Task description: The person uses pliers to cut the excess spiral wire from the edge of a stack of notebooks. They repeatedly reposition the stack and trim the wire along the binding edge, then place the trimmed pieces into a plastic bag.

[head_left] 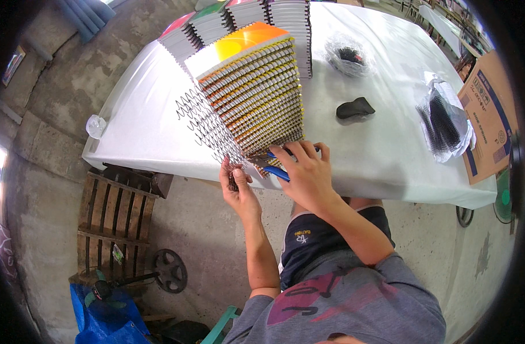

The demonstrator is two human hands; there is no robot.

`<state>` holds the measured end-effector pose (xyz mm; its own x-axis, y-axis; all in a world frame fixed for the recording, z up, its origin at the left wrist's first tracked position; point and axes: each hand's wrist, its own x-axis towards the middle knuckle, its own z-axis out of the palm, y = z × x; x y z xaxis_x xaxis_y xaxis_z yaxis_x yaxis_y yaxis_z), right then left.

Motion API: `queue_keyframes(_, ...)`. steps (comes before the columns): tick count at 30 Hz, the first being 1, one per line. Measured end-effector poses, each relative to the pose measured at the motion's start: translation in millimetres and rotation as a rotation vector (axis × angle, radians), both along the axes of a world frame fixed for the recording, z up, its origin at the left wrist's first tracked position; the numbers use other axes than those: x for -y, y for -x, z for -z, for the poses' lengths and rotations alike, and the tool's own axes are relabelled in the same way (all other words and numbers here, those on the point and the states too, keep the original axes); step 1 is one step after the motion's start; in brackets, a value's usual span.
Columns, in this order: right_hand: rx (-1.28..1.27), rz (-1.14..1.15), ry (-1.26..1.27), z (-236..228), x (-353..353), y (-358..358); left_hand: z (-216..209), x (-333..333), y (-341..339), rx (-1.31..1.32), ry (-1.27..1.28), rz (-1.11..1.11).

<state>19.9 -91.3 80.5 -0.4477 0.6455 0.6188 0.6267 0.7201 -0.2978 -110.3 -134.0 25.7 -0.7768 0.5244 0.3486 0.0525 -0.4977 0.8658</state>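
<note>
A tall stack of spiral-bound books [256,86] with orange and yellow edges stands at the table's near side, its bound edges facing me. Loose ends of dark binding coils [202,120] stick out from its left side. At the stack's lowest corner, my right hand [309,175] is closed round blue-handled pliers [278,172], whose jaws reach in among the coil ends. Just left of them, my left hand [240,192] has its thumb and fingers curled in, with small dark coil pieces [233,182] showing in its grasp. The pliers' tips are partly hidden by coils.
More spiral-bound books [233,23] stand behind the stack on the white-covered table [388,143]. To the right lie a black pouch-like object [355,108], a clear plastic bag [348,54], a bag of black coils [443,123] and a cardboard box [492,117]. A wooden pallet [114,223] is at lower left.
</note>
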Motion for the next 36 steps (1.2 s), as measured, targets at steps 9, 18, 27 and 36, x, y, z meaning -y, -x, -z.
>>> queue_keyframes(9, 0.082, 0.023, -0.037, -0.7, 4.4, 8.1, 0.5, 2.9, 2.7, -0.079, 0.049, -0.035)
queue_keyframes(18, 0.042, -0.095, 0.096, 4.8, -7.9, 5.1, 5.7, 1.0, 3.0, -0.037, 0.01, -0.02)
queue_keyframes(27, 0.031, -0.07, 0.084, 5.9, -7.6, 6.5, 6.0, -0.8, -1.8, 0.049, -0.069, -0.023)
queue_keyframes(36, 0.028, 0.001, 0.005, -8.0, -2.7, -3.5, -0.9, 5.0, 6.9, 0.679, -0.199, 0.295)
